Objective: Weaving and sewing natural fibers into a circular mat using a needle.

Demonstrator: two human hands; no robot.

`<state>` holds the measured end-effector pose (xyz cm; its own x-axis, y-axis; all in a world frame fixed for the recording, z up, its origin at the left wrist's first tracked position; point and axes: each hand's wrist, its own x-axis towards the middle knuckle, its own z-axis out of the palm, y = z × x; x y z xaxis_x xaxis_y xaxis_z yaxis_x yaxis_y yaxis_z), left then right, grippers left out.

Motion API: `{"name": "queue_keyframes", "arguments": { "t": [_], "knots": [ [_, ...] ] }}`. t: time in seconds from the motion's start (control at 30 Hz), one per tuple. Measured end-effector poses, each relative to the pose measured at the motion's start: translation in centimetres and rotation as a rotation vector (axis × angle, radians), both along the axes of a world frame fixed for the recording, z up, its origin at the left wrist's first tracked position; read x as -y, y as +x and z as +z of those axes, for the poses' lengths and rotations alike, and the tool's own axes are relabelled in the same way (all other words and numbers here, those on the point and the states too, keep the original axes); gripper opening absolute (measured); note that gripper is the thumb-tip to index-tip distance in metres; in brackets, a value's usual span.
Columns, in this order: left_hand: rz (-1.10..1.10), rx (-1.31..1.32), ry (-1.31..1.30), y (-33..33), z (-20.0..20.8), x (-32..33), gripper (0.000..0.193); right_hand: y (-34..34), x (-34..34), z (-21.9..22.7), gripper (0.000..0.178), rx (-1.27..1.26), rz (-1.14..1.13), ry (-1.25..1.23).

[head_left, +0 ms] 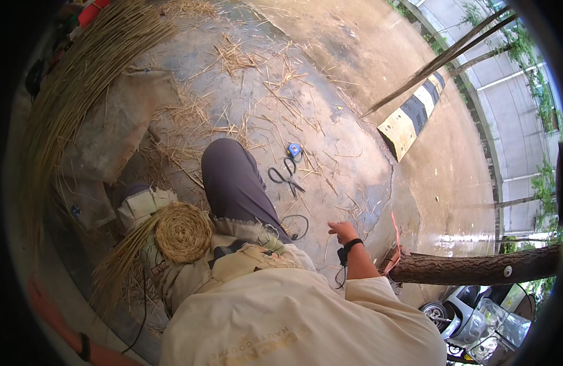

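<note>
A round coil of woven straw (184, 233) rests on my left thigh, its loose stalks (120, 259) fanning toward the lower left. My right hand (344, 231) is held out over the floor to the right of my knee, fingers loosely curled, with nothing seen in them. At the dim lower left rim is my left hand (45, 302), away from the coil; its fingers are too dark to make out. Neither hand touches the straw. Black-handled scissors (286, 179) and a blue tape measure (294, 149) lie on the floor beyond my right knee.
A big bundle of long straw (89, 85) lies at the far left on pale sacking (126, 116). Straw scraps (233, 58) litter the concrete. A tree trunk (476, 266) and parked scooter (461, 314) are at right, a black-and-yellow ramp (414, 116) farther off.
</note>
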<state>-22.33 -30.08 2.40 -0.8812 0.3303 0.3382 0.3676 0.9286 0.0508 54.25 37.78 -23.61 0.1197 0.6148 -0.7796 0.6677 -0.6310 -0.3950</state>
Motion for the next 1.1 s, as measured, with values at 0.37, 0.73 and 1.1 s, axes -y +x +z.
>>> {"name": "queue_keyframes", "arguments": {
  "t": [0.37, 0.73, 1.1],
  "knots": [
    [-1.172, 0.314, -0.006, 26.7, 8.9, -33.6, 0.010, -30.3, 6.9, 28.9, 0.034, -1.070, 1.034, 0.614],
    [-1.126, 0.296, 0.187, 26.5, 5.5, -35.0, 0.011, -34.8, 12.2, 26.1, 0.032, -1.162, 1.148, 0.096],
    [-1.135, 0.407, 0.223, 26.2, 5.4, -35.5, 0.014, -37.0, 13.0, 27.0, 0.030, -1.182, 1.276, 0.107]
  ]
}}
